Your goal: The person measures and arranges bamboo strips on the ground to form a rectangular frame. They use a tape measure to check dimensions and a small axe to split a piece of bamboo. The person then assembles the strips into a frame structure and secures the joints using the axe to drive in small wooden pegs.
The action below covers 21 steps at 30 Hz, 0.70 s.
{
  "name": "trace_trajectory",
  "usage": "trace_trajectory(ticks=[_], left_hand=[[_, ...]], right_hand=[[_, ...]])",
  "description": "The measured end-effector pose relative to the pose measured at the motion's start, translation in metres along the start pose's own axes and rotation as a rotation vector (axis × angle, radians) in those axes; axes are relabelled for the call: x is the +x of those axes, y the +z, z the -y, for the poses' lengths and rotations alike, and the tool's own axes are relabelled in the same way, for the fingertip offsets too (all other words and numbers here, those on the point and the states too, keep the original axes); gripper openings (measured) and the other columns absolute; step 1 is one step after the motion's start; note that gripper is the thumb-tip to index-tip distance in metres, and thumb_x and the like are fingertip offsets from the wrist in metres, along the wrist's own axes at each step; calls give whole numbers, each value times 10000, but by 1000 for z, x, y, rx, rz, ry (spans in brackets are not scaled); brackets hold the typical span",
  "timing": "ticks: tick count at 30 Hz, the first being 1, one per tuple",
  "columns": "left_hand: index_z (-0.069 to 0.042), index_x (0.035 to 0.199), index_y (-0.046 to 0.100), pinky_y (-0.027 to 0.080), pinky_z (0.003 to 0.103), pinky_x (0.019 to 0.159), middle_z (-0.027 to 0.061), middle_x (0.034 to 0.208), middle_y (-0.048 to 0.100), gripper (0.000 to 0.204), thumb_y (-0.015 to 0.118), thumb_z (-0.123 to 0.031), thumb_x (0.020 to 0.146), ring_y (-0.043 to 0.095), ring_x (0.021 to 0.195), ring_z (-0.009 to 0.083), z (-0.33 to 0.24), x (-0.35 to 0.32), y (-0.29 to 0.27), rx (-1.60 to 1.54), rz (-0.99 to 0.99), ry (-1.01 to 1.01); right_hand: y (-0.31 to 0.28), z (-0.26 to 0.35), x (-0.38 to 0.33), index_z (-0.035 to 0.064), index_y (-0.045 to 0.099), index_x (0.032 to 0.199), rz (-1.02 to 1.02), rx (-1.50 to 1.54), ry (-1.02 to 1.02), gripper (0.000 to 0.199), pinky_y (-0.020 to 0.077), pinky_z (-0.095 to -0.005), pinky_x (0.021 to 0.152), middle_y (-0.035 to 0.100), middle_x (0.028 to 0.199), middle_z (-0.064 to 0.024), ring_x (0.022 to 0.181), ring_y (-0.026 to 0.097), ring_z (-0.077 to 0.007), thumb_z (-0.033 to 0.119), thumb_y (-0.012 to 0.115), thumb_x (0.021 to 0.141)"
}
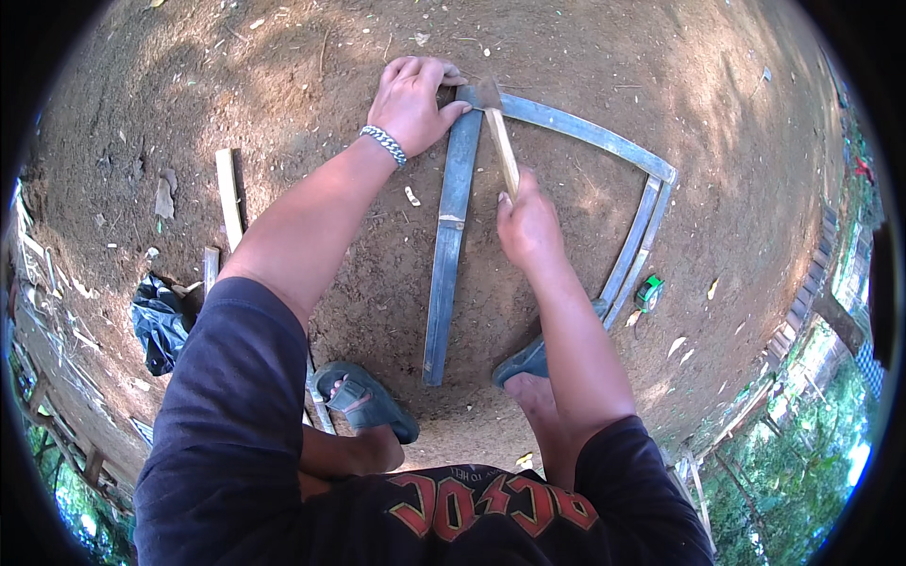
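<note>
On the dirt ground lies an angled frame of flat, grey-blue strips that look like split bamboo. My left hand [411, 102] is at its far corner, thumb and fingers closed about the end of the long strip [457, 184]. Whether a nail sits between those fingertips cannot be seen. My right hand [530, 224] grips the wooden handle of a hammer [503, 149]. The hammer's head is over the corner joint, just right of my left thumb. From there the top strip [585, 130] runs rightward to a second corner, where two side strips [634, 241] come back toward my right foot.
A green tape measure [648, 293] rests right of the side strips. To the left are a black plastic bag [159, 324] and a pale wooden stick [229, 198]. My sandalled feet flank the long strip's near end. Brick edging [807, 283] borders the ground at right.
</note>
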<state>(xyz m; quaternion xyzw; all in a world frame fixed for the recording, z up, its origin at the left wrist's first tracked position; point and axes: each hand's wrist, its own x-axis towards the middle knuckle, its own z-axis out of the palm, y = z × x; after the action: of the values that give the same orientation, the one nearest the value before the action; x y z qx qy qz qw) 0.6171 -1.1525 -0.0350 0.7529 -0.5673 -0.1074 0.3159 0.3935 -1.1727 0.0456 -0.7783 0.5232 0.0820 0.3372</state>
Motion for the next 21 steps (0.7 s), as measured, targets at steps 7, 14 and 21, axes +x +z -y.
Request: trace_trajectory(ticks=[7, 14, 21], left_hand=[[-119, 1345, 534, 300, 457, 1149, 65, 1251, 656, 581, 757, -299, 840, 526, 1267, 263, -4, -2, -2, 40, 13, 66], [-182, 1387, 515, 264, 461, 1168, 17, 1220, 676, 587, 737, -287, 854, 508, 1286, 235, -5, 1, -7, 4, 105, 56], [-226, 1371, 556, 251, 472, 1141, -11, 1192, 683, 581, 736, -236, 819, 499, 1277, 244, -21, 36, -25, 59, 495, -89]], right_hand=[[2, -39, -37, 50, 386, 1440, -182, 94, 53, 533, 477, -516, 966, 623, 1172, -283, 1086, 603, -476, 127, 557, 941], [49, -81, -99, -12, 331, 1473, -211, 79, 86, 666, 387, -484, 1071, 459, 1339, -305, 1240, 479, -469, 72, 618, 877], [23, -73, -95, 63, 322, 1494, -132, -137, -113, 790, 365, -477, 1062, 430, 1290, -234, 1208, 436, -427, 109, 719, 813]])
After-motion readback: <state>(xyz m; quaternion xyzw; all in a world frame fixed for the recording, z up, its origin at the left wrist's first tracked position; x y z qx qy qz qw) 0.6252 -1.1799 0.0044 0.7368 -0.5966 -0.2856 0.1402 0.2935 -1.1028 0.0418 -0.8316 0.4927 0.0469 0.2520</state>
